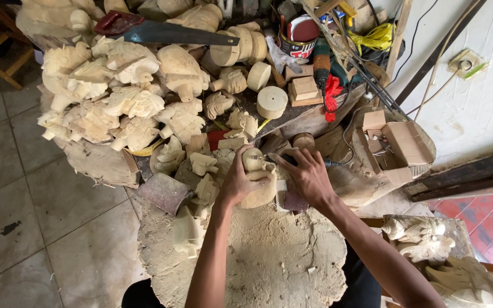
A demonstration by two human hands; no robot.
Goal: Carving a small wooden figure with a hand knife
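My left hand [238, 181] grips a pale, rounded wood carving [256, 171] that rests on a sawdust-covered work stump [281, 256]. My right hand [309, 174] holds a thin carving tool [278, 155] whose tip meets the top of the carving. The tool's handle is mostly hidden under my fingers. A dark block [293, 201] lies just below my right hand.
A heap of rough pale carvings [126, 97] fills the bench at upper left, with a hand saw [161, 31] on top. Wooden discs [271, 101], a can [295, 40], a drill and cables lie behind. A cardboard box [403, 145] sits right. Finished carvings [423, 239] lie lower right.
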